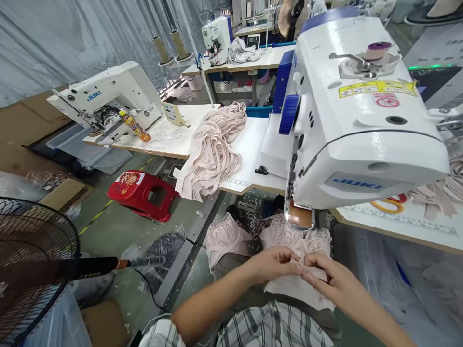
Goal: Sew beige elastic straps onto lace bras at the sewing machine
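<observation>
1. At the lower centre of the frame, our left hand (277,264) and right hand (327,273) pinch the beige fabric (300,288) between their fingertips, above our lap.
2. This fabric could slip or crease if either pinch loosens; the lace fabric (228,239) over our knees could slide to the floor (119,236) if we shift.
3. Mid-frame, the strip pile (213,156) overhangs the bench (249,144) edge and could fall if brushed.
4. We read "JUKI" on the near sewing machine (361,115), upper right, and the left sewing machine (115,91), upper left; the yellow label's (378,88) small print escapes us.
</observation>
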`<state>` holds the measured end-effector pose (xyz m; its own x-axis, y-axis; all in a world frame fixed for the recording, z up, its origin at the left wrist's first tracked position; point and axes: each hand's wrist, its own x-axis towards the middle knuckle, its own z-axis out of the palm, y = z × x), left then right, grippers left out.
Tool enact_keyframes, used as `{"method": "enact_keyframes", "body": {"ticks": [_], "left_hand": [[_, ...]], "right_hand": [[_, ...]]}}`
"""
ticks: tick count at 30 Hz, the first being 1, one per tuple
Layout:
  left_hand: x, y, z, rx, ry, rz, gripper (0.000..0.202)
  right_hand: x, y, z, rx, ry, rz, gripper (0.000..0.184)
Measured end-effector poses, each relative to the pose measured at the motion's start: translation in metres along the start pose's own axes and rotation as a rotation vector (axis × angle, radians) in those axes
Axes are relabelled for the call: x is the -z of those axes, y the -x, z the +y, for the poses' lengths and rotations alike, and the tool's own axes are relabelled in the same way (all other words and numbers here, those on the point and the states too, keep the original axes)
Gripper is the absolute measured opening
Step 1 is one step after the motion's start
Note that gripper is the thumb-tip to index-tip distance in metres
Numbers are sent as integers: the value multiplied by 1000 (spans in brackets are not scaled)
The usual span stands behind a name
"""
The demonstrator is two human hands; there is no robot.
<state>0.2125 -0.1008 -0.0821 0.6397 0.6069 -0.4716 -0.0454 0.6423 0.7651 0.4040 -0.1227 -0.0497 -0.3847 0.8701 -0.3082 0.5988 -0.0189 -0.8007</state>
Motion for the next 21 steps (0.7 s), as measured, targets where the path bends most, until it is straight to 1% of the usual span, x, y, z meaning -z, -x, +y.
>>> {"method": "enact_keyframes", "body": {"ticks": [3, 5, 7, 9, 11, 13, 15, 17, 19, 20, 21], "left_hand": [[5, 1, -2, -64, -59, 3, 54], [8, 3, -3, -60, -99, -13, 50], [9, 5, -4, -59, -170, -7, 40], [10, 8, -3, -97, -274, 44, 27], [9, 11, -1, -149, -391, 115, 17], [6, 15, 0, -193, -495, 148, 17], [2, 17, -1, -236, -576, 170, 17], [0, 17, -5, -263, -646, 222, 15], [1, 13, -12, -268, -702, 286, 12], [4, 10, -15, -272, -716, 305, 11], [9, 6, -19, -277, -738, 296, 10]], "right_hand": [[-3, 0, 1, 5, -19, -22, 24], [-4, 1, 1, -36, -70, -69, 23], [-5, 1, 0, -76, -134, -142, 22], [-6, 1, -1, -81, -147, -177, 23], [-6, 0, -1, -69, -109, -160, 26], [-6, -1, -1, -69, -71, -128, 26], [-7, -2, -1, -76, -52, -104, 22], [-8, -1, -1, -77, -46, -77, 14], [-8, -1, -2, -77, -42, -58, 9], [-8, -1, -3, -88, -35, -48, 10], [-6, -1, -4, -107, -27, -42, 14]]}}
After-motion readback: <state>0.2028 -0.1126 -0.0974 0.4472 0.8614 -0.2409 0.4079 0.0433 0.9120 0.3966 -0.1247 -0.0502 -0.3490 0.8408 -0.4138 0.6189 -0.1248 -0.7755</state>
